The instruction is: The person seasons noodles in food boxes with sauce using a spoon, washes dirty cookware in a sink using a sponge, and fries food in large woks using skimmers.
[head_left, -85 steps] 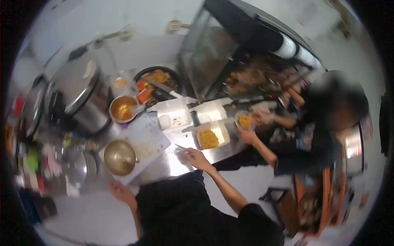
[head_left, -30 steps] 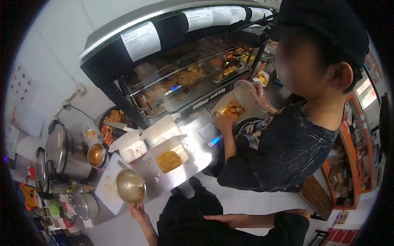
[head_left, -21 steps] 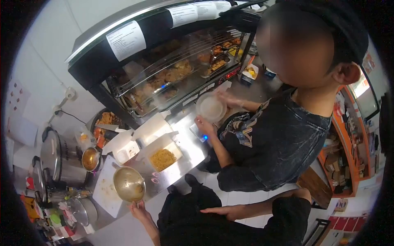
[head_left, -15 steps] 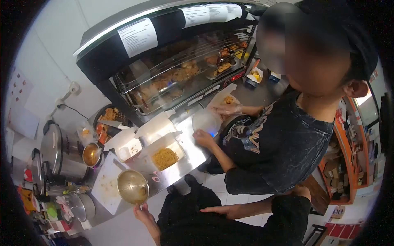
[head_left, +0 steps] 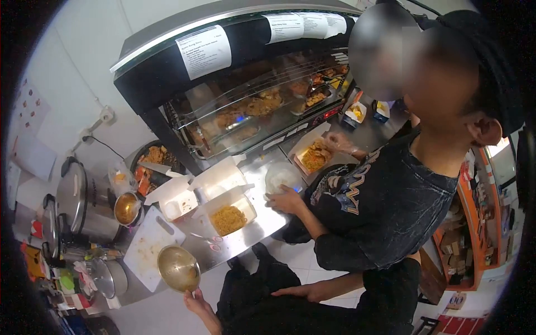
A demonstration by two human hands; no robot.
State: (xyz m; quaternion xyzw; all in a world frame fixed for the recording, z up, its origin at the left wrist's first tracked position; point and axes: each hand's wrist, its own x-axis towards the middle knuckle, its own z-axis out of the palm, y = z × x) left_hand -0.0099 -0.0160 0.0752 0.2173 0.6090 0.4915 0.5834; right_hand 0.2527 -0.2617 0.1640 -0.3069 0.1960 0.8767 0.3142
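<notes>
At lower left, near the chopping board (head_left: 146, 254), we pinch the metal bowl (head_left: 177, 267) at its near edge with our left hand (head_left: 201, 307); steadying it seems the step in hand, and the next move calls for a firm grip. At lower centre, we cannot tell whether our right hand (head_left: 310, 291) is spread.

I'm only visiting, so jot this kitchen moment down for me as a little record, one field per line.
Left hand: holding a round silver metal bowl at its near edge
Right hand: by the black clothing, no object visible in it
Near the bowl: stained white rectangular cutting board on a shiny metal counter
Food: yellow noodles in an open white cardboard box
Co-worker: one hand at a translucent round container
</notes>
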